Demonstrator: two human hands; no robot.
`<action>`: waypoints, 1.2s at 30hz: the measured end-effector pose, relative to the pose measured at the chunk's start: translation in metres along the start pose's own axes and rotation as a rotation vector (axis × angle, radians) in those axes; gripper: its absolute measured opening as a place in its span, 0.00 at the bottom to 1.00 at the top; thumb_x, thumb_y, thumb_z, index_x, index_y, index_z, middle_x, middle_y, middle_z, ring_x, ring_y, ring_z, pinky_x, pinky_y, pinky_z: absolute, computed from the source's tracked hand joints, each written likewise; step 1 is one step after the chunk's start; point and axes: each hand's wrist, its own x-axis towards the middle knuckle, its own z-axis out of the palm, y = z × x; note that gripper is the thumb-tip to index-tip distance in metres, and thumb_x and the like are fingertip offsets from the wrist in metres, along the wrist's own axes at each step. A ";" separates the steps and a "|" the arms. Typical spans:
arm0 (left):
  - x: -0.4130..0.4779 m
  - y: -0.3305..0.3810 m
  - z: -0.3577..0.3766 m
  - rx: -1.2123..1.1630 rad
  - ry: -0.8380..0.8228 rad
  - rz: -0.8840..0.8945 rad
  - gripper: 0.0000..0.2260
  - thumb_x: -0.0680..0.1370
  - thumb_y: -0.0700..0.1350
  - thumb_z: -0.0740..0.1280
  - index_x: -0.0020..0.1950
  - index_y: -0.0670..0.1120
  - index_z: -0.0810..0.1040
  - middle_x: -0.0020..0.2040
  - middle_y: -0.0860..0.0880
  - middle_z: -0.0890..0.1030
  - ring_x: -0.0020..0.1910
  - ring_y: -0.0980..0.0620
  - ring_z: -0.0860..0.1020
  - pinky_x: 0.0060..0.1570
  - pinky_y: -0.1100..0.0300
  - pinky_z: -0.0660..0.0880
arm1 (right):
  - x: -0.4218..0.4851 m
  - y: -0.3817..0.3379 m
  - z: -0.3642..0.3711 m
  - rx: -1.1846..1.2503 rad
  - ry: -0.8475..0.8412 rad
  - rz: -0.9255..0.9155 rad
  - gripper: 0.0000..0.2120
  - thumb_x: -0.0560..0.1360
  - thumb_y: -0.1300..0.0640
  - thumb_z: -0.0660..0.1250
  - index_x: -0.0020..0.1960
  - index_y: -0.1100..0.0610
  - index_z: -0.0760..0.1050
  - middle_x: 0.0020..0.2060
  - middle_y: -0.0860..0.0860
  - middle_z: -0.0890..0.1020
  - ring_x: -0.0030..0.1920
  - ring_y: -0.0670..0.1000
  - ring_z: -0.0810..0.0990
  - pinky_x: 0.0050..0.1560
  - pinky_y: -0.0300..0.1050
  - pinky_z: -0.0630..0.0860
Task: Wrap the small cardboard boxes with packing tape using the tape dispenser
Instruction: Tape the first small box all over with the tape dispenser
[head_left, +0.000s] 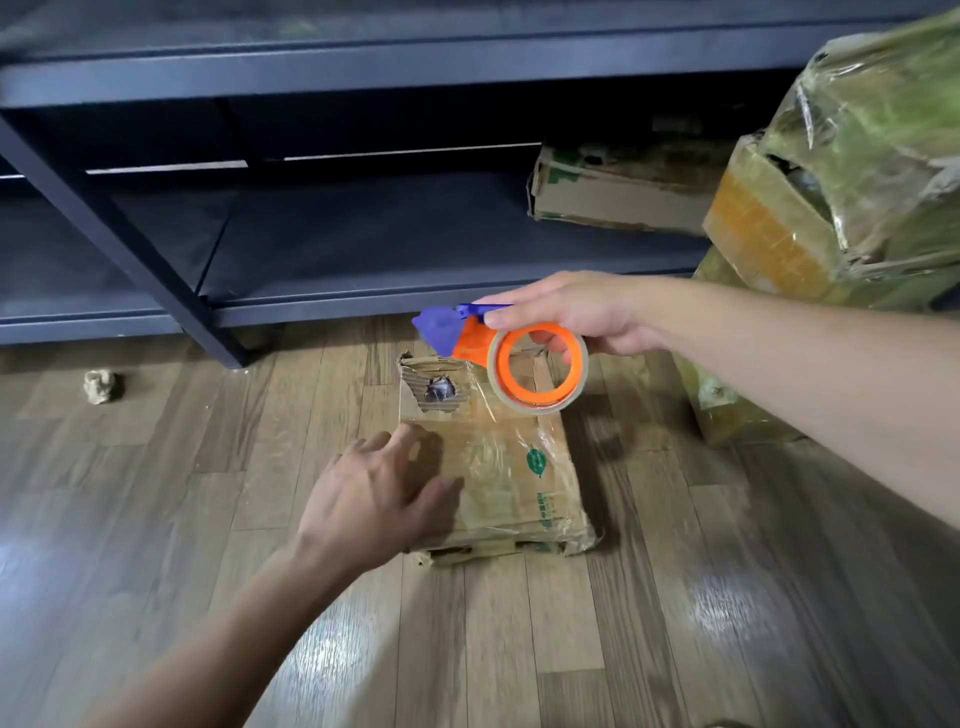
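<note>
**Dispenser over the box, left hand bracing**

We found the small cardboard box (519, 488) lying flat on the wooden floor (156, 493), just in front of a dark shelf unit (363, 78). Its top already shone with clear film. A torn hole (439, 389) showed in the far left corner.

The right hand (566, 312) gripped the tape dispenser (470, 343) above the box's far edge. Its fingers were hooked through the core of the tape roll (537, 401) and the thumb lay along the blue handle. The blue cutter head pointed left. We judged this hold was chosen so the roll could turn while the cutter led the pass. We could not make out a loose tape end.

The left hand (374, 499) lay with loosely spread fingers at the box's near left side, gripping nothing. Motion blur kept us from telling firm contact from a hover. We took it as a brace to keep the light box from sliding under the pull of the tape. The two hands were well apart.

A crumpled scrap (104, 386) lay on the floor to the far left, clear of the work. A stack of wrapped cartons (857, 156) stood close on the right, near the right forearm, and we thought it might crowd a wide sweep. Another carton (618, 187) sat on the lower shelf behind.
</note>
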 end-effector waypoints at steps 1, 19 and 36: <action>0.002 -0.005 0.001 -0.138 0.047 -0.030 0.14 0.80 0.63 0.65 0.59 0.57 0.77 0.44 0.54 0.80 0.41 0.57 0.79 0.41 0.62 0.74 | 0.003 -0.003 0.004 -0.046 -0.009 -0.025 0.18 0.76 0.46 0.72 0.65 0.45 0.79 0.45 0.40 0.85 0.39 0.39 0.82 0.36 0.32 0.75; 0.055 -0.044 -0.021 -1.787 -0.216 -0.875 0.10 0.84 0.42 0.62 0.56 0.37 0.80 0.43 0.43 0.85 0.38 0.50 0.86 0.37 0.60 0.83 | 0.051 -0.019 0.047 -0.885 0.045 -0.373 0.27 0.73 0.34 0.70 0.71 0.35 0.71 0.58 0.37 0.79 0.53 0.45 0.74 0.50 0.41 0.69; 0.069 -0.051 -0.001 -1.736 -0.178 -0.910 0.07 0.84 0.36 0.60 0.54 0.37 0.78 0.33 0.45 0.80 0.30 0.54 0.81 0.32 0.63 0.82 | 0.063 -0.023 0.056 -1.036 0.017 -0.376 0.28 0.73 0.34 0.69 0.72 0.33 0.68 0.46 0.34 0.71 0.51 0.46 0.69 0.49 0.44 0.65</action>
